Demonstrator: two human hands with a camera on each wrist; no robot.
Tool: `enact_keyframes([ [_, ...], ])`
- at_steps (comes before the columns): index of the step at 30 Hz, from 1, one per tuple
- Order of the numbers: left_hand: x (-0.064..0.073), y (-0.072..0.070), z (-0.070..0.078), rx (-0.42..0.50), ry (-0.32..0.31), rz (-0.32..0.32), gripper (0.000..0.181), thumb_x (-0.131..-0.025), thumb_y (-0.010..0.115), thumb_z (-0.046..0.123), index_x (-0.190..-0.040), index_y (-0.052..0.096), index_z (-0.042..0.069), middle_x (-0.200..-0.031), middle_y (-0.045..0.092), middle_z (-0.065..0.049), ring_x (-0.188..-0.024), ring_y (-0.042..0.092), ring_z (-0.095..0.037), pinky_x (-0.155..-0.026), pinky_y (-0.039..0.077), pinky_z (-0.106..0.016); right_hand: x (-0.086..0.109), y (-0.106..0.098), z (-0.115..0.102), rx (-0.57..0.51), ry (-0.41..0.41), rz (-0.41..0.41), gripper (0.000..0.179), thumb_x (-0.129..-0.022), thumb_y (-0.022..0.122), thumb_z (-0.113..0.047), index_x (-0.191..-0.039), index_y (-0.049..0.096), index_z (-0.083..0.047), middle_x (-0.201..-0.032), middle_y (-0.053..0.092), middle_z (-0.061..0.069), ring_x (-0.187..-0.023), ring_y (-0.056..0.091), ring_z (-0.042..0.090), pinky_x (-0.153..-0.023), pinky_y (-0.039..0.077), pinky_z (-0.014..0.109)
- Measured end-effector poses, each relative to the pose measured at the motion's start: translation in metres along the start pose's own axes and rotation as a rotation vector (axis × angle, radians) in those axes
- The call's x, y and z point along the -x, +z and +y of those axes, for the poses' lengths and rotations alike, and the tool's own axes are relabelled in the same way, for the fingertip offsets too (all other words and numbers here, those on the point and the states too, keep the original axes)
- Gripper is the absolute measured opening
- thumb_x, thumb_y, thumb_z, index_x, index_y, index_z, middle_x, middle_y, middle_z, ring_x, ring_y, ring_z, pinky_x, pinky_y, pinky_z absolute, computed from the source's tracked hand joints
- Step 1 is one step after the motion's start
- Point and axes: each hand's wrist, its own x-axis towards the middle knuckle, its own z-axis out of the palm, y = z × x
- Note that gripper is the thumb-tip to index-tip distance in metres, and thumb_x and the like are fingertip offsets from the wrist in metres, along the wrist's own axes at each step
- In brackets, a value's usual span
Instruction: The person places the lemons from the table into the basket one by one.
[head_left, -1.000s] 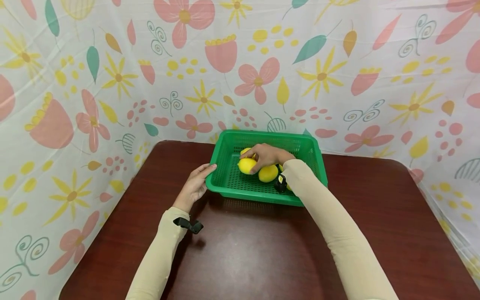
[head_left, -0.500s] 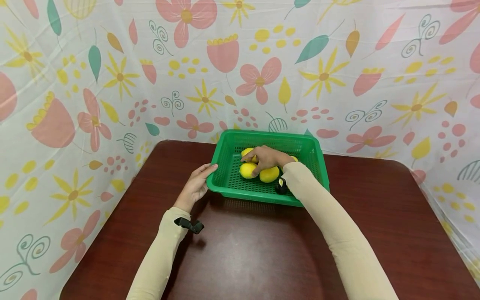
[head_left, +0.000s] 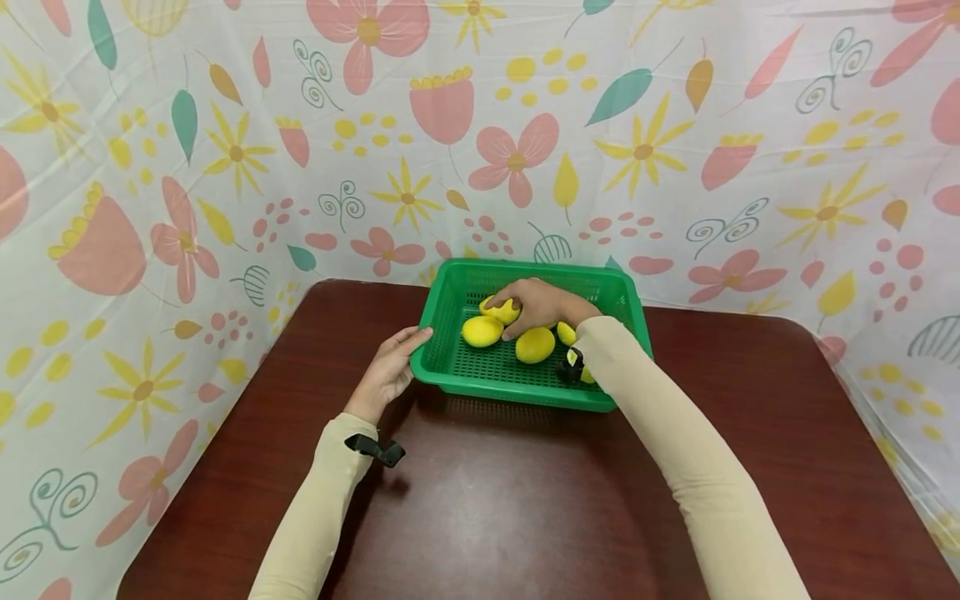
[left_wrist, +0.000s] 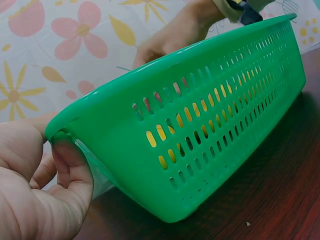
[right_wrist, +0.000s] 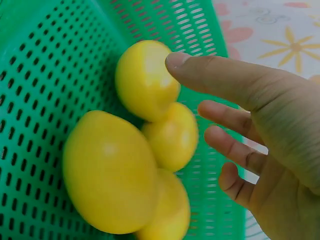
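Note:
Several lemons lie in a green perforated plastic basket (head_left: 525,393). My left hand (head_left: 390,371) grips the basket's left end; in the left wrist view its fingers curl round the rim. My right hand (head_left: 538,302) hovers inside the basket over the lemons, fingers spread and loosely bent, holding nothing. Just left of its thumb lies one lemon (head_left: 482,331), with another lemon (head_left: 501,310) behind it, partly covered by the fingers. A third lemon (head_left: 536,345) sits below the hand. In the right wrist view, the thumb tip overlaps a lemon (right_wrist: 145,80); contact is unclear.
The basket stands near the back of a dark red-brown table (head_left: 487,500). A flower-printed curtain (head_left: 517,100) hangs behind and to the left. A black strap (head_left: 375,450) is on my left wrist and a small black camera (head_left: 573,365) on my right.
My right hand has let go of a lemon, which now lies a little further left in the basket. The hand has lifted slightly away. My left hand stays on the rim.

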Motion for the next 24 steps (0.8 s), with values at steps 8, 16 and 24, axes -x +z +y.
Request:
enact_keyframes([
  [8, 0.002, 0.001, 0.002, -0.029, -0.002, 0.008, 0.049, -0.104, 0.065, 0.025, -0.144, 0.049, 0.002, -0.108, 0.066, -0.006, -0.086, 0.072, -0.011, -0.075, 0.061, -0.023, 0.031, -0.015, -0.026, -0.005, -0.002, 0.098, 0.052, -0.095, 0.076, -0.033, -0.142, 0.062, -0.017, -0.145, 0.059, 0.009, -0.129, 0.057, 0.038, -0.101, 0.052, 0.051],
  [16, 0.003, 0.0, 0.003, -0.04, -0.012, 0.016, 0.052, -0.103, 0.066, 0.026, -0.146, 0.048, 0.003, -0.108, 0.066, -0.005, -0.085, 0.072, -0.011, -0.075, 0.061, -0.023, 0.07, -0.005, -0.039, 0.065, 0.042, 0.246, 0.044, -0.097, 0.072, -0.03, -0.136, 0.066, -0.01, -0.133, 0.067, 0.008, -0.117, 0.064, 0.031, -0.095, 0.055, 0.048],
  [24, 0.003, 0.003, -0.001, -0.044, -0.001, 0.024, 0.052, -0.103, 0.066, 0.027, -0.145, 0.049, 0.001, -0.11, 0.066, -0.007, -0.086, 0.072, -0.011, -0.078, 0.061, -0.024, 0.122, 0.02, -0.026, 0.055, 0.104, 0.392, 0.039, -0.097, 0.073, -0.029, -0.129, 0.07, -0.007, -0.128, 0.069, 0.012, -0.111, 0.066, 0.036, -0.09, 0.056, 0.051],
])
